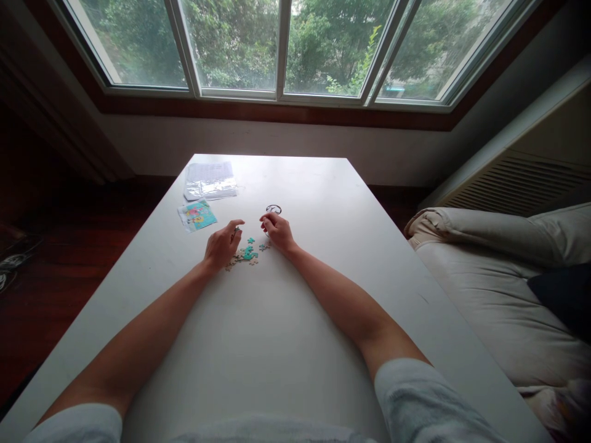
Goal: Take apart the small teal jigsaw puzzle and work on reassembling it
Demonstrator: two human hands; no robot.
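Observation:
A small pile of jigsaw puzzle pieces (248,253), some teal and some plain beige-grey, lies on the white table (258,332). My left hand (222,246) curls at the left edge of the pile, its index finger reaching forward. Small puzzle pieces show between its thumb and fingers. On the other side, my right hand (277,231) is closed in a pinch, thumb against fingertips; what it pinches is too small to make out. A few loose pieces (264,247) lie just beside it. Behind that hand rests a dark ring-shaped band (274,209).
A colourful picture card (197,215) lies left of my hands, with a clear plastic sleeve holding paper (210,181) behind it. A beige sofa (498,295) stands along the table's right side. Windows (281,49) rise beyond the far edge.

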